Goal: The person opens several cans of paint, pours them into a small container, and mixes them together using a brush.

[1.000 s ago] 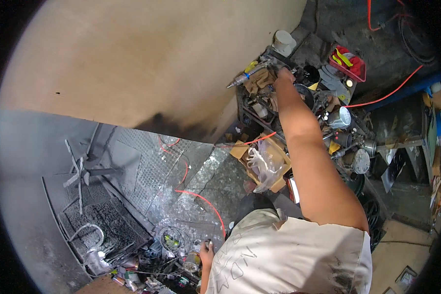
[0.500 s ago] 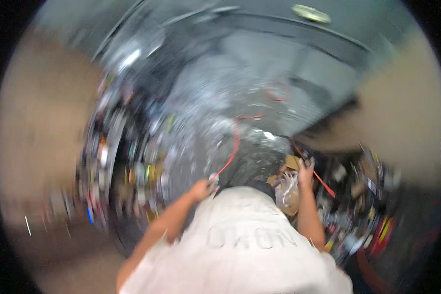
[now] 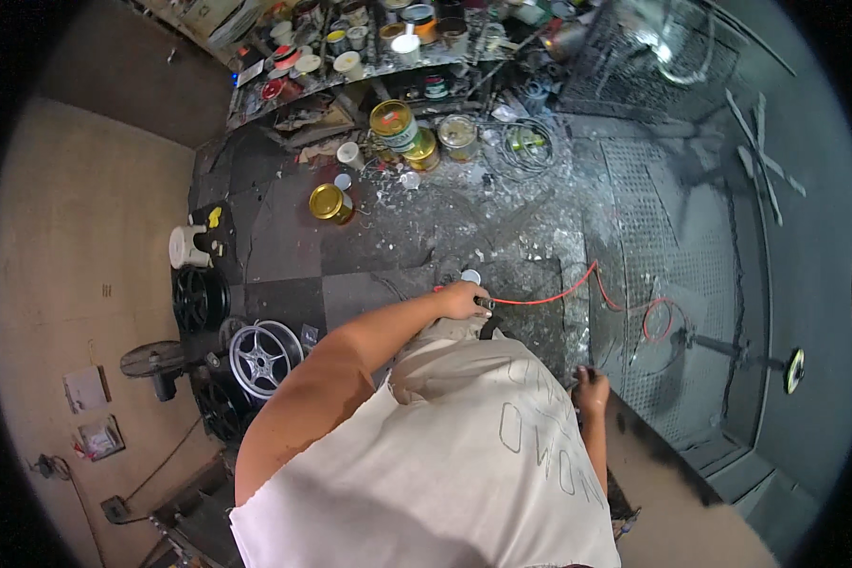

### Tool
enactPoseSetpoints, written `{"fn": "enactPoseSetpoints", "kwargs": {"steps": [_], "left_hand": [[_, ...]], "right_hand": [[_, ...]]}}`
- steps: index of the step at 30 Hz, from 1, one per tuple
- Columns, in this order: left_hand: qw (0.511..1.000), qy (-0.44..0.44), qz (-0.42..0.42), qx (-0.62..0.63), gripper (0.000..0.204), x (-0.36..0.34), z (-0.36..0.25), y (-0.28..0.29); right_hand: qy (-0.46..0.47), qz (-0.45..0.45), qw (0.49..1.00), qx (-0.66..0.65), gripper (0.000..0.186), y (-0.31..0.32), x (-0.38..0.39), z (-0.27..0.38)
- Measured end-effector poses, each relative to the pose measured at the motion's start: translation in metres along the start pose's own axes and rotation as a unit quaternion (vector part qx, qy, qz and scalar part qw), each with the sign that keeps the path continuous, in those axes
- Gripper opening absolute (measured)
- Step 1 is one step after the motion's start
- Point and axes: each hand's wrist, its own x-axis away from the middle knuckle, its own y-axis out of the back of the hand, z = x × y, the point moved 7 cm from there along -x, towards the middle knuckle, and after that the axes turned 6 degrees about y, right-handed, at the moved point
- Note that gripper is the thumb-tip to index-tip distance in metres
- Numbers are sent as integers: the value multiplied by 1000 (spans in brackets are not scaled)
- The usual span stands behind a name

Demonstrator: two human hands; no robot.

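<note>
My left hand (image 3: 464,301) is closed around the end of a red hose (image 3: 540,301), where a dark fitting shows at the fingers. From there the hose runs right and coils over a perforated floor panel. A small white round piece (image 3: 470,276) appears right beside this hand; whether it is attached to what I hold, I cannot tell. My right hand (image 3: 592,388) is at my right side with its fingers curled, near the edge of a brown panel. Whatever it holds, if anything, is hidden.
Ahead, a cluttered shelf (image 3: 388,68) carries several paint cans and cups. Gold-lidded cans (image 3: 330,203) stand on the stained floor. At left are a silver wheel rim (image 3: 263,360), dark rims, a white stool (image 3: 188,246) and a fan (image 3: 153,362). A stand (image 3: 738,350) is at right.
My view has turned left, from blurred to sharp, and the shelf now lies ahead. My left hand still grips the hose and has come across my front. My right hand sits lower beside my body.
</note>
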Motion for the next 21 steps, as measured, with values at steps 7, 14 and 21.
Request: {"fn": "enactPoseSetpoints", "kwargs": {"steps": [7,14,21], "left_hand": [[988,7,-112,108,36,-16,48,115],[949,-4,-243,200,38,-6,79,247],[863,60,-422,273,25,35,148,309]], "right_hand": [[-109,-142,980,-87,31,24,-108,65],[14,85,994,-65,37,-112,-210,211],[177,249,947,94,38,-164,-257,312]]}}
